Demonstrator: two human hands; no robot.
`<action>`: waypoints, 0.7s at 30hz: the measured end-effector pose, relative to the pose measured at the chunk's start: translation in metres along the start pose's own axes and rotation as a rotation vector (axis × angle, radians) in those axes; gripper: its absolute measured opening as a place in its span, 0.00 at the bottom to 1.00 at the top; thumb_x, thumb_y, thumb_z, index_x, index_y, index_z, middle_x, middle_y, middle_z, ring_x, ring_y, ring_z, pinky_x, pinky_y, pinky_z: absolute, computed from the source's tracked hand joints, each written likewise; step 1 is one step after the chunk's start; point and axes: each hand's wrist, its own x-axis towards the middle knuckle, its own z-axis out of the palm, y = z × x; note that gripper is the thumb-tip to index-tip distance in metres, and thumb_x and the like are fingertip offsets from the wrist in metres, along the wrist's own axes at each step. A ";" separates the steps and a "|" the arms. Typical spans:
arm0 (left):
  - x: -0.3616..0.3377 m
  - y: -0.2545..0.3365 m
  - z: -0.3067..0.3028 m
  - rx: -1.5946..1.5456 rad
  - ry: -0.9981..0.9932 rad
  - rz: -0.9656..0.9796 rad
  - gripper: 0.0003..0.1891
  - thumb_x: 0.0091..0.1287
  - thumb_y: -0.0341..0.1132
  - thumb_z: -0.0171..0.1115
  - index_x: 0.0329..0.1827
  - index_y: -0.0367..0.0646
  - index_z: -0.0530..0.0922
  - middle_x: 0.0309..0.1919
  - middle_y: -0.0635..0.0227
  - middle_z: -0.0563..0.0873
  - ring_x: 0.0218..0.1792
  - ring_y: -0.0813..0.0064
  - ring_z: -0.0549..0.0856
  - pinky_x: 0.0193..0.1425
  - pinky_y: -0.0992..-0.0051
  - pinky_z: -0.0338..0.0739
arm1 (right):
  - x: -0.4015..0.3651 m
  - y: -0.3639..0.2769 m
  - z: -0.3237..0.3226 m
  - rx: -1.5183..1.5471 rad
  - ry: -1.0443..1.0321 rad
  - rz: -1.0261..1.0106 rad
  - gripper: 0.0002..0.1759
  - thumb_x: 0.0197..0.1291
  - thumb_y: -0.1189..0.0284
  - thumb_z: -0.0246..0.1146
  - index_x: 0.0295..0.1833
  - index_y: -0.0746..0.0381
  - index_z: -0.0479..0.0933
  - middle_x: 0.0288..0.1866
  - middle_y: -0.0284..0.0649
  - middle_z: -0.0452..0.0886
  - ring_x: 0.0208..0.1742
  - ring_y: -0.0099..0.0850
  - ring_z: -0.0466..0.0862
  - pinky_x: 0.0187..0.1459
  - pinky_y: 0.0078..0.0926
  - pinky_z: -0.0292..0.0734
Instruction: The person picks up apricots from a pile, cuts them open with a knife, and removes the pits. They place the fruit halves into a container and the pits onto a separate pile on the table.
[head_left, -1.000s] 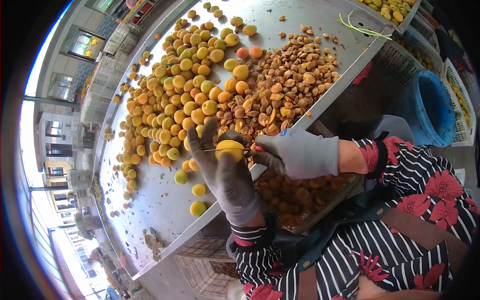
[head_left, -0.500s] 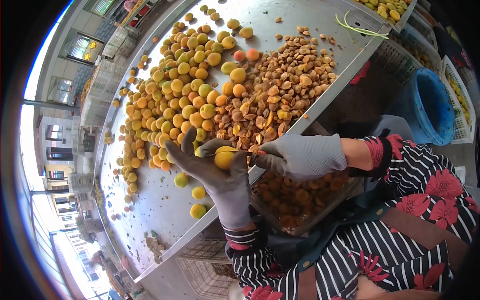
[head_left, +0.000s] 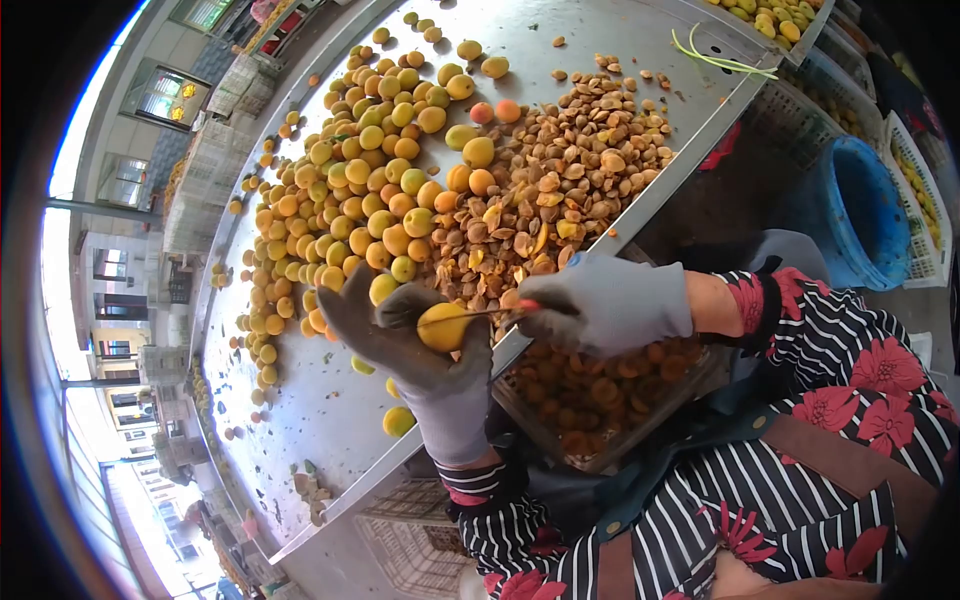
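Note:
A yellow apricot (head_left: 445, 330) rests in my gloved left hand (head_left: 405, 350), the fingers curled about it and the thumb side near its top. My gloved right hand (head_left: 610, 305) is closed on a small knife (head_left: 492, 313) with a red handle end; its thin blade lies across the apricot. Behind my hands, whole apricots (head_left: 345, 215) are heaped on the metal table (head_left: 310, 420). A pile of brown apricot pits (head_left: 570, 165) lies beside them. Below my right hand, a crate (head_left: 590, 465) holds halved apricots.
A raised metal rim (head_left: 690, 155) runs along the table's near edge. At the right stand a blue bucket (head_left: 870, 215) and a white crate (head_left: 935, 225) of fruit. Green stems (head_left: 715, 60) lie near the table's far right corner. Another plastic crate (head_left: 400, 540) sits under the table.
Both hands have shifted slightly. The knife has swung so its blade now shows plainly across the apricot, and the right hand has drawn a little away from the left fingers.

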 end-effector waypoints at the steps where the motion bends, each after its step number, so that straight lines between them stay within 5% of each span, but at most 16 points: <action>1: 0.001 0.002 -0.002 0.006 0.003 0.001 0.62 0.50 0.24 0.72 0.86 0.53 0.40 0.75 0.54 0.61 0.45 0.70 0.80 0.52 0.71 0.81 | 0.001 -0.002 -0.005 0.054 -0.050 0.043 0.19 0.76 0.56 0.57 0.46 0.63 0.76 0.29 0.51 0.83 0.33 0.49 0.86 0.39 0.42 0.79; 2: 0.001 0.006 -0.002 -0.058 0.075 -0.039 0.62 0.49 0.23 0.70 0.86 0.53 0.40 0.75 0.54 0.61 0.46 0.70 0.79 0.53 0.70 0.81 | -0.001 0.002 -0.005 0.271 -0.076 0.156 0.20 0.75 0.54 0.59 0.45 0.63 0.75 0.31 0.43 0.83 0.33 0.33 0.85 0.39 0.32 0.78; 3: 0.001 0.011 -0.001 -0.123 0.146 -0.080 0.62 0.48 0.21 0.67 0.86 0.53 0.40 0.76 0.54 0.61 0.46 0.69 0.79 0.54 0.70 0.81 | 0.003 0.004 -0.001 0.273 -0.079 0.154 0.20 0.75 0.54 0.59 0.45 0.63 0.75 0.31 0.43 0.83 0.33 0.33 0.85 0.39 0.32 0.78; 5: -0.004 0.021 0.012 -0.123 0.135 -0.088 0.62 0.47 0.21 0.68 0.86 0.51 0.40 0.78 0.53 0.58 0.53 0.65 0.79 0.60 0.65 0.80 | 0.009 0.008 0.006 0.601 0.342 0.061 0.22 0.75 0.52 0.61 0.47 0.64 0.77 0.35 0.35 0.81 0.38 0.21 0.79 0.40 0.26 0.76; 6: -0.006 0.024 0.022 -0.127 0.088 0.009 0.62 0.47 0.22 0.68 0.86 0.50 0.39 0.79 0.52 0.57 0.57 0.62 0.78 0.64 0.63 0.78 | 0.009 0.004 0.004 0.682 0.277 0.092 0.24 0.74 0.51 0.62 0.51 0.65 0.78 0.38 0.31 0.79 0.41 0.19 0.75 0.42 0.24 0.75; 8: -0.012 0.022 0.041 -0.077 0.044 0.112 0.64 0.45 0.24 0.71 0.85 0.47 0.38 0.81 0.52 0.53 0.67 0.55 0.73 0.73 0.58 0.71 | 0.017 0.010 0.012 0.685 0.119 0.108 0.24 0.75 0.53 0.60 0.59 0.64 0.76 0.43 0.31 0.80 0.46 0.18 0.78 0.48 0.21 0.77; 11: -0.012 0.012 0.039 0.115 0.038 0.232 0.66 0.41 0.26 0.73 0.83 0.48 0.38 0.81 0.54 0.47 0.67 0.52 0.71 0.72 0.52 0.72 | 0.019 0.009 0.018 0.734 0.051 0.138 0.26 0.75 0.52 0.61 0.61 0.65 0.75 0.48 0.35 0.82 0.53 0.20 0.78 0.55 0.23 0.76; 12: -0.014 0.013 0.036 0.139 0.085 0.218 0.63 0.42 0.29 0.80 0.82 0.45 0.47 0.77 0.55 0.59 0.66 0.55 0.74 0.69 0.57 0.73 | 0.018 0.009 0.019 0.727 0.045 0.136 0.27 0.75 0.52 0.61 0.62 0.66 0.75 0.51 0.36 0.83 0.55 0.21 0.78 0.58 0.24 0.76; 13: -0.018 0.015 0.031 0.135 0.085 0.217 0.63 0.42 0.29 0.80 0.82 0.45 0.47 0.77 0.55 0.59 0.66 0.55 0.74 0.69 0.57 0.73 | 0.018 0.010 0.019 0.725 0.046 0.139 0.27 0.75 0.52 0.61 0.62 0.66 0.75 0.51 0.36 0.83 0.55 0.21 0.78 0.58 0.24 0.76; 15: -0.026 0.020 0.018 0.235 -0.157 -0.220 0.53 0.46 0.30 0.82 0.78 0.40 0.59 0.65 0.58 0.76 0.60 0.59 0.80 0.62 0.64 0.77 | 0.016 0.012 0.019 0.771 0.157 0.012 0.29 0.75 0.52 0.61 0.63 0.67 0.74 0.50 0.35 0.83 0.53 0.21 0.78 0.57 0.24 0.76; 16: -0.023 0.016 0.020 0.126 -0.270 -0.161 0.40 0.55 0.26 0.77 0.73 0.36 0.67 0.54 0.59 0.85 0.53 0.58 0.86 0.54 0.65 0.80 | 0.016 0.013 0.020 0.697 0.203 -0.041 0.27 0.75 0.52 0.61 0.60 0.66 0.74 0.47 0.35 0.83 0.50 0.21 0.79 0.53 0.25 0.77; 19: -0.026 0.032 0.032 0.127 -0.311 -0.215 0.30 0.62 0.22 0.67 0.70 0.34 0.70 0.60 0.57 0.83 0.63 0.60 0.81 0.67 0.66 0.74 | 0.013 0.011 0.015 0.442 0.297 -0.059 0.23 0.74 0.52 0.60 0.50 0.63 0.76 0.41 0.45 0.85 0.43 0.32 0.85 0.47 0.32 0.79; 21: -0.031 0.023 0.033 0.163 -0.346 -0.163 0.27 0.70 0.30 0.65 0.70 0.33 0.69 0.61 0.52 0.83 0.63 0.58 0.82 0.66 0.65 0.75 | 0.013 0.013 0.016 0.390 0.346 -0.070 0.22 0.73 0.52 0.61 0.48 0.63 0.76 0.38 0.46 0.84 0.41 0.35 0.86 0.45 0.34 0.79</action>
